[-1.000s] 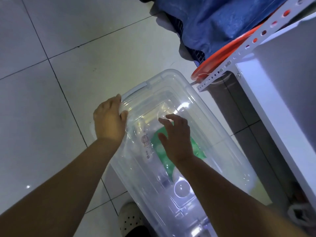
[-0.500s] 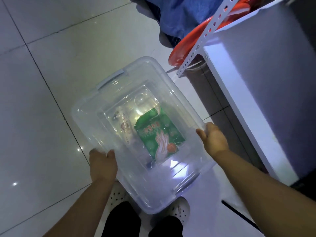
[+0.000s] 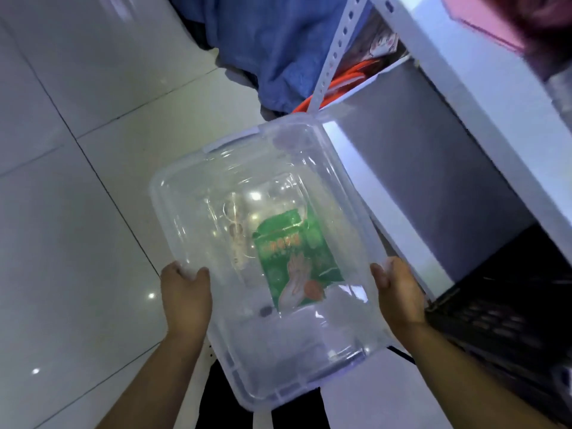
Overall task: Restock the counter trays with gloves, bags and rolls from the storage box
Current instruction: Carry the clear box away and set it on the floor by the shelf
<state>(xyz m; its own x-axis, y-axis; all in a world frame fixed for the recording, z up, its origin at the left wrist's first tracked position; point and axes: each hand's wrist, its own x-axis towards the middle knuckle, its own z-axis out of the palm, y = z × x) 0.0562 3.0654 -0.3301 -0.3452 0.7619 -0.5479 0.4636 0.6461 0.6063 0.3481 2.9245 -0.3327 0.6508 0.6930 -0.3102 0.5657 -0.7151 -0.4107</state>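
I hold a clear lidded plastic storage box (image 3: 192, 212) in front of me, raised off the tiled floor. My left hand (image 3: 185, 297) grips its left long edge. On the opposite long edge, my right hand (image 3: 399, 294) grips the rim. Through the lid shows a green packet of gloves (image 3: 294, 258) with a white hand printed on it. Beside the packet lies a pale roll-like item (image 3: 236, 239), blurred by the plastic.
A white shelf unit (image 3: 464, 97) with a perforated metal upright (image 3: 335, 48) stands close on the right. Blue cloth (image 3: 272, 44) and an orange rim (image 3: 343, 85) lie behind the box. A dark crate (image 3: 507, 308) sits low on the right. White floor tiles (image 3: 77, 243) spread left.
The box has come up off the floor and nearer to me. My hands moved from its lid to its two long edges, and the view has swung toward the shelf.
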